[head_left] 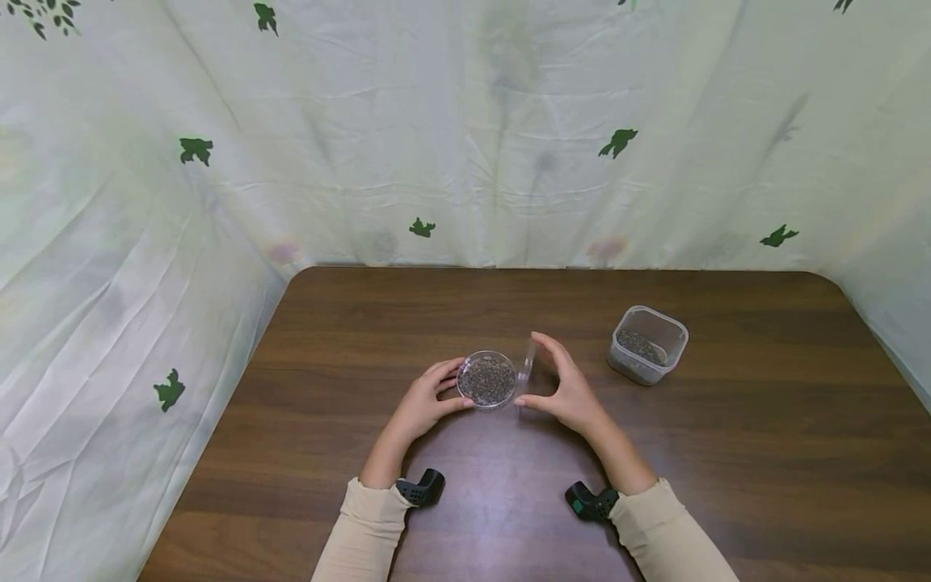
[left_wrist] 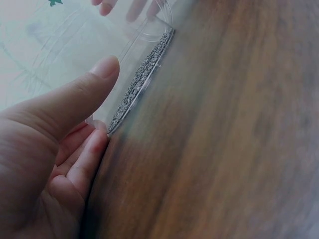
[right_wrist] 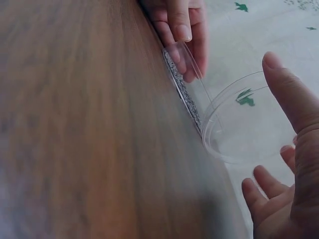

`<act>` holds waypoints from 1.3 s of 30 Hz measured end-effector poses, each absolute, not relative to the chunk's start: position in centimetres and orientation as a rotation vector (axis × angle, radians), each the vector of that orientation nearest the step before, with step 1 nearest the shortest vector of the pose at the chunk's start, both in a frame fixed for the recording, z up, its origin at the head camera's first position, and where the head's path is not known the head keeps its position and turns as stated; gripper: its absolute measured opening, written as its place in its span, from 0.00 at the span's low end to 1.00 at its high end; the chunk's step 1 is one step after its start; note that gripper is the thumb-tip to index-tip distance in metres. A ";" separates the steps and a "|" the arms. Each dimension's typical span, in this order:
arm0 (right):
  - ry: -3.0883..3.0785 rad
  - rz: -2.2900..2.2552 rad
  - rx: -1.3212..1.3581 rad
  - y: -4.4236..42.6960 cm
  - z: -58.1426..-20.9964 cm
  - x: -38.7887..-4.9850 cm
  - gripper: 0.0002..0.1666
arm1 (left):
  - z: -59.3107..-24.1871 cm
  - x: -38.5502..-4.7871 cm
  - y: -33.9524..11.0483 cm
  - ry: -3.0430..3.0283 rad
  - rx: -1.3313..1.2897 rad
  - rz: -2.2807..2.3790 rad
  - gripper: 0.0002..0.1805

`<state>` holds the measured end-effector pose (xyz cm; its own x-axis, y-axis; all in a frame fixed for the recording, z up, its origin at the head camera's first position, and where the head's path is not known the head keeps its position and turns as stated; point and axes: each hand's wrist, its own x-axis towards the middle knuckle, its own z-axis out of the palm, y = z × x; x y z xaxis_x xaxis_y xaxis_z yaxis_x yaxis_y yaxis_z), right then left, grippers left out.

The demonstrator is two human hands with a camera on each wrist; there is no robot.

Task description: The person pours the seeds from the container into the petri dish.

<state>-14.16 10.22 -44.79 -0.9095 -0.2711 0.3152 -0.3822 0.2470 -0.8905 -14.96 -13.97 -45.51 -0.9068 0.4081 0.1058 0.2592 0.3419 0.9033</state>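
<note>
A round clear petri dish [head_left: 487, 380] with a layer of dark grey grains sits on the wooden table. My left hand [head_left: 429, 400] holds its left side, thumb at the near rim and fingers at the far side. The grain layer [left_wrist: 142, 79] shows through the dish's clear wall in the left wrist view. My right hand [head_left: 570, 392] holds the clear round lid [right_wrist: 249, 119] between thumb and fingers. The lid stands on edge, close against the dish's right side. In the right wrist view the thumb lies at the lid's rim; the other fingertips are partly hidden.
A translucent square plastic tub [head_left: 650, 343] stands to the right, holding some of the same dark grains and a pale object too small to tell. The brown table [head_left: 407, 307] ends at a light curtain [head_left: 480, 145] with green bird prints.
</note>
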 end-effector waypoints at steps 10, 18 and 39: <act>-2.350 1.903 0.705 9.6 -45.4 -14.8 0.57 | -45.6 -15.0 -14.0 2.453 0.603 1.610 0.36; -2.406 1.901 0.736 9.5 -45.6 -15.0 0.59 | -45.4 -14.9 -14.0 2.463 0.619 1.595 0.36; -2.589 1.689 0.693 9.0 -46.3 -15.5 0.57 | -45.2 -14.8 -14.0 2.457 0.624 1.601 0.36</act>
